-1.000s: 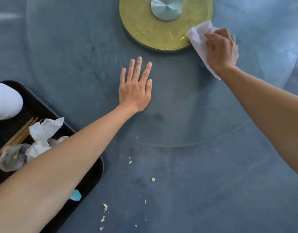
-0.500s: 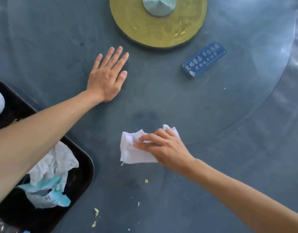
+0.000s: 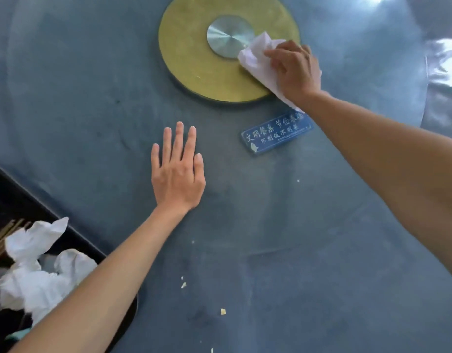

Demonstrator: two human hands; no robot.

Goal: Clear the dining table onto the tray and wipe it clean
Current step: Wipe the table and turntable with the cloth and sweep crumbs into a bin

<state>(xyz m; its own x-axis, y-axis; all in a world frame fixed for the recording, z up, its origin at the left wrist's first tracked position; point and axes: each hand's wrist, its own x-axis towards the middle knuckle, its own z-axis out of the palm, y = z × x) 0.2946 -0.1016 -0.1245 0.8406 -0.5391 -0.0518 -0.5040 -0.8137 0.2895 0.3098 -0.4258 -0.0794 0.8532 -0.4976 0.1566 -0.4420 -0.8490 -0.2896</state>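
**Wiping at the brass hub, one palm braced on the desk**

The right hand (image 3: pixel 295 71) is closed on a crumpled white wiping cloth (image 3: pixel 258 61), fingers curled over the top of it and pressing it down onto the right edge of the gold disc (image 3: pixel 194 59). The cloth's far corner touches the rim of the silver centre cap (image 3: pixel 228 36); its near end trails off the disc toward the wrist.

The left hand (image 3: pixel 177 174) lies flat and empty on the grey-blue desk (image 3: pixel 92 98), fingers stretched out together and pointing away from the person, nearer to the person than the disc and to the left of the right forearm.

Between the two hands, just beneath the right wrist, sits a small blue placard (image 3: pixel 276 135) with white Chinese lettering, its far end partly hidden by the right arm.

Nearer to the person than the left hand, a few pale crumbs (image 3: pixel 223 311) are scattered on the desk (small yellowish specks, what they are I cannot tell).

To the left of the left forearm is the black tray (image 3: pixel 29 207), its near corner tucked under that arm. On it lie crumpled white tissues (image 3: pixel 41 273) and, beyond them, a bundle of wooden chopsticks (image 3: pixel 6 233) at the frame edge.
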